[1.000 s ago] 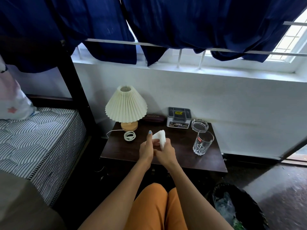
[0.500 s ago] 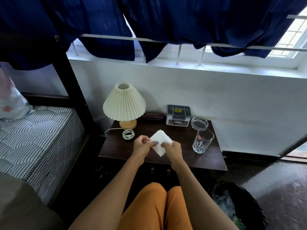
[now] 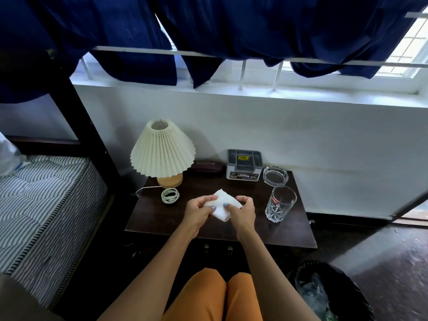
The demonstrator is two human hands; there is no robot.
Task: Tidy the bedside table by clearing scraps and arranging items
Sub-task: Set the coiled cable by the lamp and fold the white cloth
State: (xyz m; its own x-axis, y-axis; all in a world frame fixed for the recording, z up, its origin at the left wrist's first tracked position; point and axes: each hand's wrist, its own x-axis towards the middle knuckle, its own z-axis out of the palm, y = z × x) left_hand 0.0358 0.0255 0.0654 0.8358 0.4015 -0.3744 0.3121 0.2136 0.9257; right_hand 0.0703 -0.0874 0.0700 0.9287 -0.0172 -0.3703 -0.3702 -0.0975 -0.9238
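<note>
A white tissue (image 3: 222, 205) is held flat over the middle of the dark bedside table (image 3: 162, 218). My left hand (image 3: 198, 210) pinches its left side and my right hand (image 3: 241, 210) pinches its right side, thumbs on top. On the table stand a pleated cream lamp (image 3: 162, 151), a coiled white cable (image 3: 170, 195), a dark case (image 3: 207, 166), a grey organiser box (image 3: 244, 164), a glass ashtray (image 3: 275, 176) and a clear drinking glass (image 3: 280, 203).
A black bin (image 3: 328, 293) lined with a plastic bag stands on the floor at the lower right. A striped mattress (image 3: 44, 205) and a dark bed post (image 3: 78, 117) are on the left. Blue curtains (image 3: 231, 24) hang above the window ledge.
The tissue went from upright and folded between my hands to spread flat. Both hands have moved apart to its two sides.
</note>
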